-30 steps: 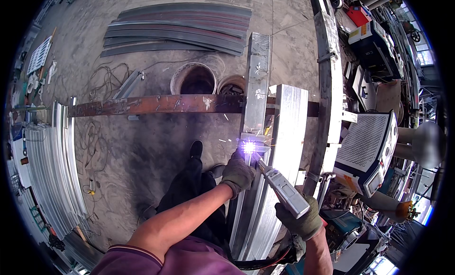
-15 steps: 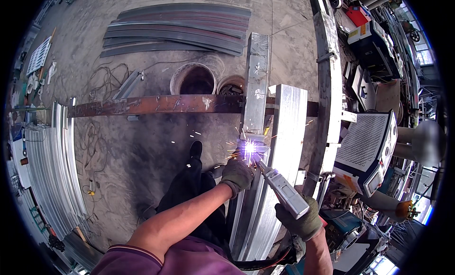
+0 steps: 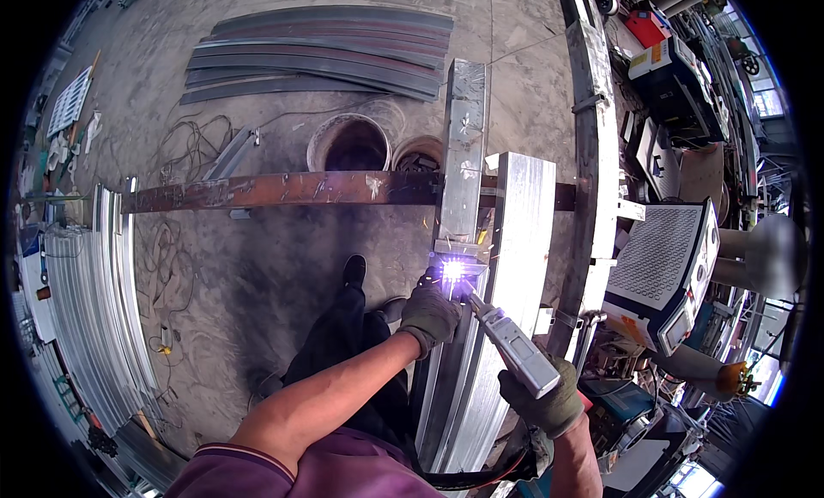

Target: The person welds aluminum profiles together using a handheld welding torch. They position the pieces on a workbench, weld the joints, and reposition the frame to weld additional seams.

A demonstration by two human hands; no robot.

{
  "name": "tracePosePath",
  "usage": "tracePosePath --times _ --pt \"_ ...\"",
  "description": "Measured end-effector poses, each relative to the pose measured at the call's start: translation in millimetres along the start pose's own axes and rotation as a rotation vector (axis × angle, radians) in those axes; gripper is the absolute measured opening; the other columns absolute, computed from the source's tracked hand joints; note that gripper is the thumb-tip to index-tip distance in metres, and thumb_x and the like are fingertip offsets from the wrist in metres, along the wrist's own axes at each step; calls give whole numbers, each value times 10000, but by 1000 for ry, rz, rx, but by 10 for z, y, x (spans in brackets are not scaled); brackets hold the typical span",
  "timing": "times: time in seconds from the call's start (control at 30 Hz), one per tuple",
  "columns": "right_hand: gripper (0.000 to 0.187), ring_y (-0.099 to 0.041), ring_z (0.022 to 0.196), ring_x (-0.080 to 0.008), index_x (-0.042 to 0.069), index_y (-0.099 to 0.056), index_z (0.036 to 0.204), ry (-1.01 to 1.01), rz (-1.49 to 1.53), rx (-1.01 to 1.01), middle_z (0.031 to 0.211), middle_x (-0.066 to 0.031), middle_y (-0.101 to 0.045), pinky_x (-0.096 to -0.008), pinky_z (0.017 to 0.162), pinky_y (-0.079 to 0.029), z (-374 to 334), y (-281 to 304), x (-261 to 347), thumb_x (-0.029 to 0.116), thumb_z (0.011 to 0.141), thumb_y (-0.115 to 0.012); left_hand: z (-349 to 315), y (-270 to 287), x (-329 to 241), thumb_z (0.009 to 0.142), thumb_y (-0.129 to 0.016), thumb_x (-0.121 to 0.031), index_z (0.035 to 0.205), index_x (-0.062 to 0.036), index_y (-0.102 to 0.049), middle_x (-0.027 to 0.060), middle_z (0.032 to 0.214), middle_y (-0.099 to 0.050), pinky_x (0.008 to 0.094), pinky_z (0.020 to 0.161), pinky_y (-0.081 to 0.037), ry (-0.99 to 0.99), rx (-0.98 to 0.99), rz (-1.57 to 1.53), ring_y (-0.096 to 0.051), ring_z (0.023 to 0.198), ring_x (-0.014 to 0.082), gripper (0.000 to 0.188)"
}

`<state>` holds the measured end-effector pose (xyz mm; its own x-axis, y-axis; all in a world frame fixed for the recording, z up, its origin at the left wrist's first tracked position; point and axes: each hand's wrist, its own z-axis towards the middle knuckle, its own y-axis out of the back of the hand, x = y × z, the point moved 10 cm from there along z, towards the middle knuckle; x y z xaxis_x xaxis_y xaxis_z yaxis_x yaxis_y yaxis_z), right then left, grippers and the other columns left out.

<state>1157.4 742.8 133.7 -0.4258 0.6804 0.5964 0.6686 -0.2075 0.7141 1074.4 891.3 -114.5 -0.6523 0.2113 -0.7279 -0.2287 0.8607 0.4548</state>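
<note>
My right hand (image 3: pixel 549 395), in a dark green work glove, is wrapped round a grey, boxy handheld welding gun (image 3: pixel 519 348). Its narrow nozzle points up and left to a bright violet-white welding arc (image 3: pixel 452 271). The arc burns where a short metal piece (image 3: pixel 457 247) meets the long metal profile (image 3: pixel 459 361) below it. Just below and left of the glare is my left hand (image 3: pixel 429 316), also gloved, its fingers curled against the profile's left side. What those fingers hold is hidden by the glove and the glare.
A wide bright metal beam (image 3: pixel 524 223) lies right of the joint. A rusty crossbeam (image 3: pixel 292 191) runs across in front, with two round buckets (image 3: pixel 323 142) behind it. Dark metal strips (image 3: pixel 318 52) lie on the floor. White-and-black machines (image 3: pixel 657 258) stand at the right; long profiles (image 3: pixel 94 301) are stacked left.
The spray of orange sparks round the arc has shrunk to a few specks, while the arc still glows. Both hands and the welding gun stay nearly in place.
</note>
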Motion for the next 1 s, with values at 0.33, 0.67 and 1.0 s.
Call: tracePosePath --times 0.33,0.67,1.0 --pt "253 -736 666 -352 69 -672 948 7 -74 10 737 -114 -699 -433 605 -598 -37 -31 16 240 841 -824 -21 81 -83 999 -721 -313 1410 -56 -519 238 1294 -686 476 1043 -538 83 -4 -91 -692 1192 406 525" --pt "260 -736 679 -383 65 -671 960 -66 -41 8 744 -137 -702 -449 611 -603 -50 -40 103 251 854 -818 -52 38 8 969 -696 -333 1455 -4 -504 286 1371 -650 471 1102 -522 140 -10 -1 -656 1274 423 617" --pt "300 -746 694 -388 78 -670 957 -71 -122 -16 757 -141 -720 -477 621 -608 -89 -74 114 318 855 -820 -89 21 16 961 -737 -404 1473 31 -519 262 1462 -607 466 1148 -503 135 0 -61 -603 1354 417 706"
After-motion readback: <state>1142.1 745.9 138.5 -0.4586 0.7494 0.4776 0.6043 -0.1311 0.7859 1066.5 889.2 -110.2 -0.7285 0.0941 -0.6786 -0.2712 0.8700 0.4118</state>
